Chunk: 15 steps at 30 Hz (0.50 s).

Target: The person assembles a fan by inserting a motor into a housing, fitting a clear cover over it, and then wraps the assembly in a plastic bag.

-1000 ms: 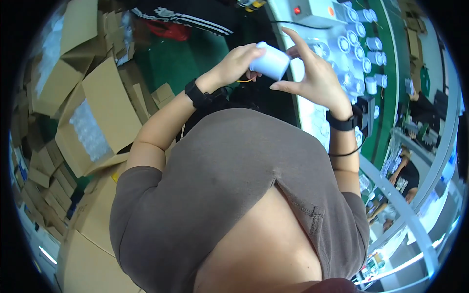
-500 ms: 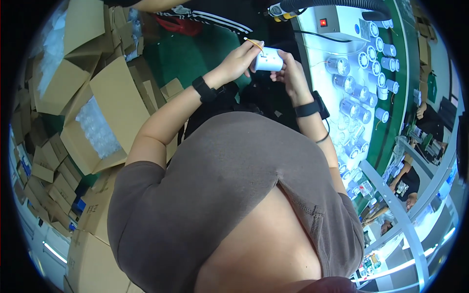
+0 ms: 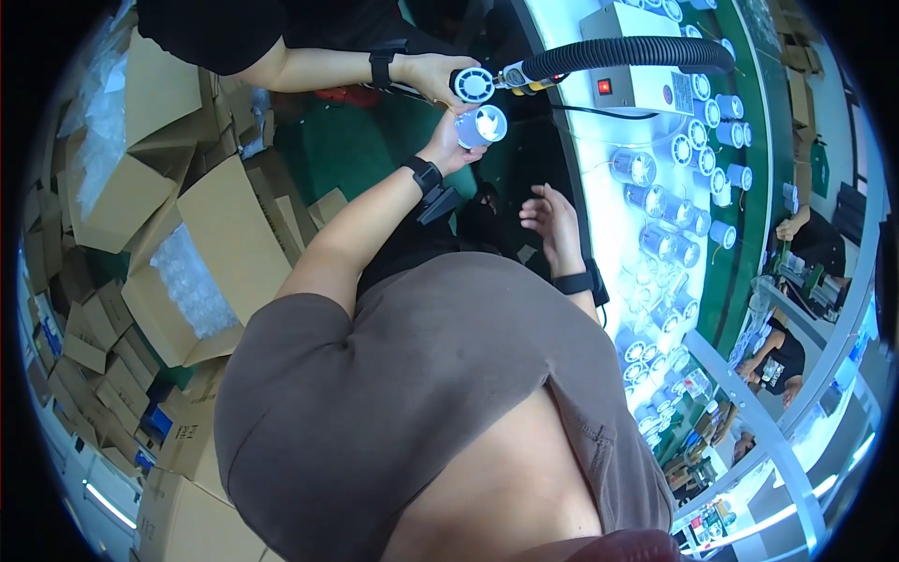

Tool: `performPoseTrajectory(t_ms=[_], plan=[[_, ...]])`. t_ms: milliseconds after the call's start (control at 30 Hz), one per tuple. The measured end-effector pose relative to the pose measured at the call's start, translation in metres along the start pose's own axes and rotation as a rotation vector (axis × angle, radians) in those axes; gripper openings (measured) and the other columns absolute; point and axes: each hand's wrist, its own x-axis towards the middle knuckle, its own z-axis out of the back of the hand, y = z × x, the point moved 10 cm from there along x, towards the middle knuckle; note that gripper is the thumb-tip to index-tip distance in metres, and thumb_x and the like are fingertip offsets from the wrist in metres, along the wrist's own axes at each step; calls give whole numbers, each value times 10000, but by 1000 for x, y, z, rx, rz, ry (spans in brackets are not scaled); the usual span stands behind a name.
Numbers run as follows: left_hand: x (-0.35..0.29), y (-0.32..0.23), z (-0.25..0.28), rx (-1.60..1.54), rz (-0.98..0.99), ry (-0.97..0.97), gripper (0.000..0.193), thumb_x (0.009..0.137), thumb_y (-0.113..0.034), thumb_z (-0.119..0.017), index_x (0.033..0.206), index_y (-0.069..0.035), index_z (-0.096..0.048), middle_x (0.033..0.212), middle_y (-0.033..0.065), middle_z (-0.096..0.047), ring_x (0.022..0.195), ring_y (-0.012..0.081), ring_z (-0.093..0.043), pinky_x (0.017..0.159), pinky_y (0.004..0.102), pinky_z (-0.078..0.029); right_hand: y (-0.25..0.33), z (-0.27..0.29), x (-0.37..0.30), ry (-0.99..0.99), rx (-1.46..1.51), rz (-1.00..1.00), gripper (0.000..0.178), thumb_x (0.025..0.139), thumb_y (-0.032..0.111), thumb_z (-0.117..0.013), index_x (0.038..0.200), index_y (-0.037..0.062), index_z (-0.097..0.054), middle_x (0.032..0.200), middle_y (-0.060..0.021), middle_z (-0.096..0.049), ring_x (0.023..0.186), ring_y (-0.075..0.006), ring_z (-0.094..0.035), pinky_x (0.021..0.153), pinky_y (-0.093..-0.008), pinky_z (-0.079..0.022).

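Observation:
My left hand (image 3: 451, 139) holds a small white cylindrical part (image 3: 481, 125) out in front of me, its open end turned toward the camera. My right hand (image 3: 552, 225) hangs lower with spread fingers and nothing in it, close to the edge of the lit white bench (image 3: 609, 234). A co-worker's hand (image 3: 429, 73) reaches in from the upper left and holds another round white part (image 3: 474, 84) just above mine. Both of my wrists carry black bands.
Many white cylindrical parts (image 3: 655, 201) lie in rows on the bench beside a grey box with a red switch (image 3: 629, 66) and a black ribbed hose (image 3: 627, 54). Open cardboard boxes (image 3: 178, 234) crowd the left side. Other people sit at far right (image 3: 791, 351).
My right hand has let go of the white part and dropped toward the bench edge. My left hand has carried the part up and left, toward the co-worker's hand.

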Motion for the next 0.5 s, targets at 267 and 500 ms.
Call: performPoseTrajectory(t_ms=[267, 500], plan=[[-11, 13, -5, -62, 189, 160, 453, 808, -422, -277, 881, -37, -505, 670, 101, -503, 461, 151, -409, 351, 203, -282, -35, 32, -18, -103, 89, -92, 247, 864, 249, -425, 901, 23, -516, 671, -67, -561, 586, -132, -562, 517, -207, -461], [-20, 15, -3, 63, 164, 3, 392, 786, -423, -342, 849, -76, -513, 611, 56, -483, 438, 148, -387, 365, 212, -262, -27, 28, -18, -68, 81, -55, 240, 869, 237, -414, 907, 21, -511, 679, -67, -556, 596, -127, -554, 537, -212, -459]])
